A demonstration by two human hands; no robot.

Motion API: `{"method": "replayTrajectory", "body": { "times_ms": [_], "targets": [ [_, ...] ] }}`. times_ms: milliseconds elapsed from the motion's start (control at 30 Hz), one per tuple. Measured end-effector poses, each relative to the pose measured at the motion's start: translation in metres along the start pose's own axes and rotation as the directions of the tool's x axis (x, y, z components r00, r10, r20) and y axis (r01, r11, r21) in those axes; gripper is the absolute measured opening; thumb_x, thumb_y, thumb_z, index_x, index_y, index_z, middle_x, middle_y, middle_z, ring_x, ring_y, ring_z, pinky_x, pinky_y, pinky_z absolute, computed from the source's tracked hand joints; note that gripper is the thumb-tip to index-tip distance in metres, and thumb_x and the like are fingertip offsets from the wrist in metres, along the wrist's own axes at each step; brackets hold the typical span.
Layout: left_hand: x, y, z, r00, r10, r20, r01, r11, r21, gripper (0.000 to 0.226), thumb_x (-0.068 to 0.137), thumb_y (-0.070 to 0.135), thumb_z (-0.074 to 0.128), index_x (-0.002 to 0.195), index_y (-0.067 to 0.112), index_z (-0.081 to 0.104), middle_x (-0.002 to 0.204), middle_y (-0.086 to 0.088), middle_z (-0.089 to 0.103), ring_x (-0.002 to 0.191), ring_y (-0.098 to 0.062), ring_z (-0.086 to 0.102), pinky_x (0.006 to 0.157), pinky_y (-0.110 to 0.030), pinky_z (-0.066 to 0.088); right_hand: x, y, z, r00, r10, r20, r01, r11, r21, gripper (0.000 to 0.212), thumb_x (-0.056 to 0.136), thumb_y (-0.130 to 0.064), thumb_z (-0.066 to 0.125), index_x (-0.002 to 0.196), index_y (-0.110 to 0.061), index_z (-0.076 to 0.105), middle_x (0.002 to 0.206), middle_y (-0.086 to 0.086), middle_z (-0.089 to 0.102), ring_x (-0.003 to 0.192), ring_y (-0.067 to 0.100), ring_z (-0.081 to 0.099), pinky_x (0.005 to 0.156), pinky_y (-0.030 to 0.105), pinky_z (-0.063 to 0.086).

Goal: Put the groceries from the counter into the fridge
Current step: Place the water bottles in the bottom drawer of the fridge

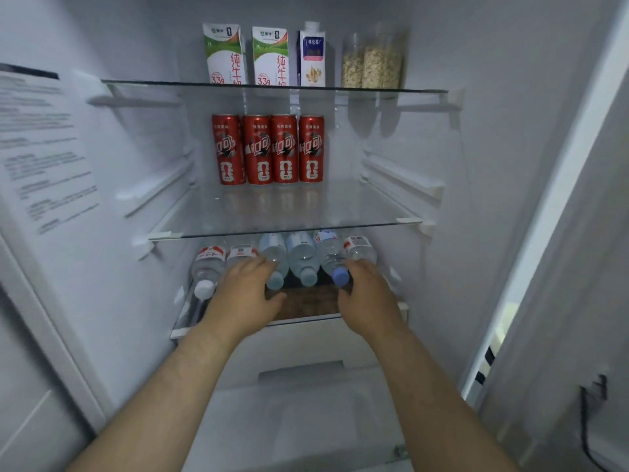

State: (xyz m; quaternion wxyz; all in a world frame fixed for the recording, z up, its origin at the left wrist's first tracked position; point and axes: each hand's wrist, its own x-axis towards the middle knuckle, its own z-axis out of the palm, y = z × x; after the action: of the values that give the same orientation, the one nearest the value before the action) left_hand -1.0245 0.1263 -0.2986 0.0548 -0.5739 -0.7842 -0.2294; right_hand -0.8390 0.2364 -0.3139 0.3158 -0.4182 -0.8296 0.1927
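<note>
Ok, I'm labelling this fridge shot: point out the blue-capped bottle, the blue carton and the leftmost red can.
blue-capped bottle point(341, 276), head view, on its cap.
blue carton point(312, 57), head view, on its front face.
leftmost red can point(226, 149), head view, on its label.

Dim, cool light is filling the fridge; cans are reflecting on the glass shelf; left-wall label is blurring, edges bowing.

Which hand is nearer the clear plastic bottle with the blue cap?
Right. The right hand lies just beside the clear blue-capped plastic bottle; the left hand is two bottles away on its left.
</note>
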Motion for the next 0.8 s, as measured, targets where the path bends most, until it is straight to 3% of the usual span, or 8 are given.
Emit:
{"method": "replayTrajectory", "body": {
  "times_ms": [200, 433, 667, 800],
  "targets": [
    [-0.05, 0.0, -0.014, 0.993, -0.103, -0.054, 0.109, 0.984, 0.144, 0.062, 0.081, 0.045, 0.064, 0.137, 0.02, 0.053, 0.13, -0.004, 0.06, 0.12, -0.03, 0.053, 0.101, -0.042, 0.043, -0.031, -0.007, 0.006, 0.99, -0.103, 0.099, 0.103, 0.995, 0.0, 0.054, 0.093, -0.016, 0.057, 0.145, -0.012, 0.043, 0.147, 0.006, 0.043, 0.134, 0.025, 0.041, 0.111, 0.036, 0.036],
    [-0.099, -0.007, -0.021, 0.977, -0.211, -0.027, 0.212, 0.959, 0.189, 0.058, 0.075, 0.055, 0.049, 0.124, 0.025, 0.06, 0.119, 0.002, 0.064, 0.113, -0.025, 0.058, 0.093, -0.04, 0.048, -0.06, -0.014, -0.004, 0.976, -0.108, 0.191, 0.121, 0.991, -0.054, 0.051, 0.093, -0.022, 0.057, 0.142, -0.016, 0.043, 0.144, 0.005, 0.042, 0.133, 0.023, 0.039, 0.105, 0.035, 0.039],
    [-0.128, 0.01, -0.032, 0.974, -0.226, -0.011, 0.226, 0.966, 0.129, 0.055, 0.087, 0.048, 0.061, 0.136, 0.025, 0.053, 0.137, 0.003, 0.055, 0.126, -0.022, 0.049, 0.105, -0.036, 0.04, -0.085, -0.017, -0.035, 0.975, -0.105, 0.194, 0.131, 0.983, -0.125, 0.058, 0.095, -0.025, 0.055, 0.149, -0.017, 0.036, 0.156, 0.001, 0.031, 0.142, 0.02, 0.031, 0.111, 0.031, 0.031],
    [-0.145, 0.02, -0.035, 0.98, -0.2, 0.002, 0.199, 0.976, 0.091, 0.054, 0.088, 0.046, 0.061, 0.137, 0.024, 0.052, 0.138, 0.003, 0.054, 0.13, -0.021, 0.046, 0.107, -0.034, 0.036, -0.106, -0.017, -0.053, 0.977, -0.081, 0.198, 0.112, 0.981, -0.155, 0.054, 0.094, -0.027, 0.054, 0.146, -0.02, 0.039, 0.151, 0.0, 0.037, 0.135, 0.021, 0.039, 0.107, 0.033, 0.037]
  ]
}}
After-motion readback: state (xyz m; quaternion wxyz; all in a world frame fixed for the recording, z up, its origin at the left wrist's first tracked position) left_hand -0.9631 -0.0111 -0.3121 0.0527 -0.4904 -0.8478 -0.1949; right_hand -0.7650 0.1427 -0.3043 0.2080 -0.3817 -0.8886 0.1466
